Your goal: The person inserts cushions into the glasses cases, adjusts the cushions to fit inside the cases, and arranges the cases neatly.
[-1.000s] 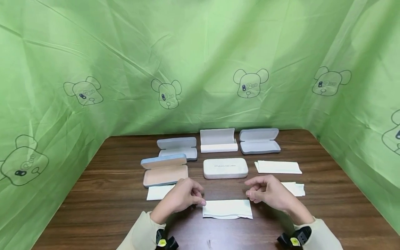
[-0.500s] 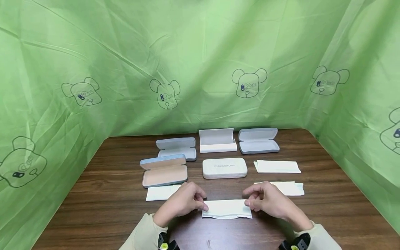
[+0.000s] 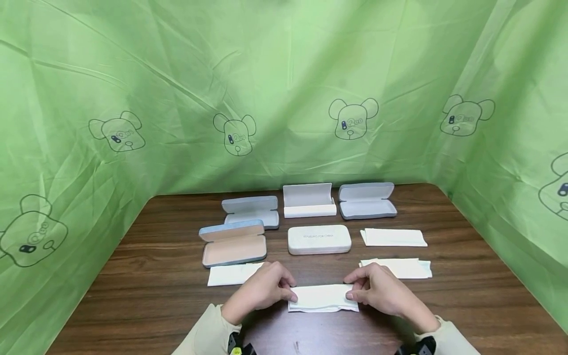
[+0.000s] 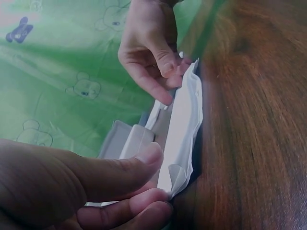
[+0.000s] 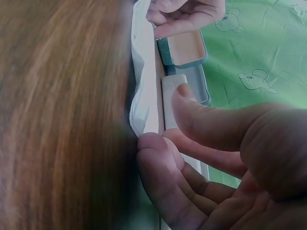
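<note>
A folded white cloth (image 3: 321, 297) lies flat on the table in front of me, with loose layers along its near edge. At its left end is my left hand (image 3: 266, 291), its thumb over the top and its bent fingertips (image 4: 153, 199) right at the end. My right hand (image 3: 383, 291) is at the opposite end in the same way, with fingertips (image 5: 156, 143) against the cloth's end. Both wrist views show a gap between thumb and fingers. Just beyond the cloth sits a closed white glasses case (image 3: 319, 240) with lettering on its lid.
Open glasses cases stand behind: a blue one with a beige lining (image 3: 234, 246), two grey-blue ones (image 3: 253, 217) (image 3: 368, 207), and a white one (image 3: 309, 209). More folded white cloths (image 3: 395, 237) (image 3: 406, 268) (image 3: 230, 274) lie at right and left. A green curtain (image 3: 284, 98) surrounds the wooden table (image 3: 133, 296).
Both hands have come inward and slightly down to the ends of the middle cloth, so that the thumbs now overlap it. The cases and other cloths have stayed put.
</note>
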Demonstrator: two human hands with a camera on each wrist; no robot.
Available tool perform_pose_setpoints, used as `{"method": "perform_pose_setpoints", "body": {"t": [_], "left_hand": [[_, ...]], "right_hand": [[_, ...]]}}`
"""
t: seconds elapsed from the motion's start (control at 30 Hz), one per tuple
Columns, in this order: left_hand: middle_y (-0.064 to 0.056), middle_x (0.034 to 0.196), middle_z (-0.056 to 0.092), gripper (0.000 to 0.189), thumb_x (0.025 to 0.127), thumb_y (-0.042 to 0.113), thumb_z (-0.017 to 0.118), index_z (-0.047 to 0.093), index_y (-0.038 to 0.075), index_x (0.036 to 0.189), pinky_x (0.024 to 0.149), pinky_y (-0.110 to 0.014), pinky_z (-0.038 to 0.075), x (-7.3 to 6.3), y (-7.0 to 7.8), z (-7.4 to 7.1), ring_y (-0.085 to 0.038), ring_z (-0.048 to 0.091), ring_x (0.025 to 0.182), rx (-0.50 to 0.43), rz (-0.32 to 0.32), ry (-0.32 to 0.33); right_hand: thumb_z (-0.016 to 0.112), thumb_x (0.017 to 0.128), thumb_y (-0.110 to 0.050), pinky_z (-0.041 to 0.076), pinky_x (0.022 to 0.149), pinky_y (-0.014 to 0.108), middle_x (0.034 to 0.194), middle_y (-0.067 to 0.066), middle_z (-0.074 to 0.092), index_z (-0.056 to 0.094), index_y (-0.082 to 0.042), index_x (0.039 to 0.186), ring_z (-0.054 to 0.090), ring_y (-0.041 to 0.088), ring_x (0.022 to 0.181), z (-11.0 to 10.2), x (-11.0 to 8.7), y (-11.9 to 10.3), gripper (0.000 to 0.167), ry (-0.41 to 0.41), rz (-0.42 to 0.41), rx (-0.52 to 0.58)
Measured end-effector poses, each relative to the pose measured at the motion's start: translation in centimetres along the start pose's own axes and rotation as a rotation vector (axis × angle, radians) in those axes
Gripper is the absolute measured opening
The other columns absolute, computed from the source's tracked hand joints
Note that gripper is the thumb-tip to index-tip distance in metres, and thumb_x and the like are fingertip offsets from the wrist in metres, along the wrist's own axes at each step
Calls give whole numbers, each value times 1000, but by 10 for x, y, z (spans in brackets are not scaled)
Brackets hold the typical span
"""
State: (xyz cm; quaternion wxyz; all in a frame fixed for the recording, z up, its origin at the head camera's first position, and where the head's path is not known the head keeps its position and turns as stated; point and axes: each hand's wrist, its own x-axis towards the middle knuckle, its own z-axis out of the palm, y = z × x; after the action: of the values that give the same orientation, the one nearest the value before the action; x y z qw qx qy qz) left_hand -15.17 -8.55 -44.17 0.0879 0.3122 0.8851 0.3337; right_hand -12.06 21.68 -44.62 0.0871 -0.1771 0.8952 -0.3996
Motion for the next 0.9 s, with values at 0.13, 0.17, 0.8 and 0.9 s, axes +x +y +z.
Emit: {"method": "perform_pose_setpoints", "body": {"t": [0.13, 0.17, 0.8, 0.9], "left_hand": [[17, 59, 57, 20, 70, 15, 92, 77, 9, 81, 63, -21, 46, 0, 2, 1, 4, 51, 59, 36, -9, 9], [17, 59, 57, 20, 69, 15, 92, 76, 10, 80, 64, -21, 47, 0, 2, 1, 4, 51, 59, 45, -10, 11], [14, 59, 52, 30, 65, 10, 93, 64, 18, 66, 57, -21, 43, 4, 2, 8, 0, 48, 57, 94, -45, 46], [14, 59, 52, 31, 66, 8, 91, 63, 19, 64, 56, -21, 43, 4, 2, 9, 0, 48, 57, 80, -43, 41]], "right_hand": [[86, 80, -21, 48, 54, 25, 72, -9, 61, 77, -9, 99, 56, 6, 62, 0, -1, 0, 24, 9, -5, -33], [86, 80, -21, 48, 55, 25, 72, -10, 61, 77, -9, 99, 56, 5, 63, 0, -1, 0, 24, 13, -7, -41], [88, 74, -13, 40, 56, 25, 64, -12, 53, 66, -20, 74, 48, 5, 59, 6, -3, -3, 24, 100, 66, -169], [87, 76, -14, 41, 56, 25, 63, -12, 53, 64, -22, 71, 48, 5, 59, 7, -4, -2, 25, 101, 62, -169]]}}
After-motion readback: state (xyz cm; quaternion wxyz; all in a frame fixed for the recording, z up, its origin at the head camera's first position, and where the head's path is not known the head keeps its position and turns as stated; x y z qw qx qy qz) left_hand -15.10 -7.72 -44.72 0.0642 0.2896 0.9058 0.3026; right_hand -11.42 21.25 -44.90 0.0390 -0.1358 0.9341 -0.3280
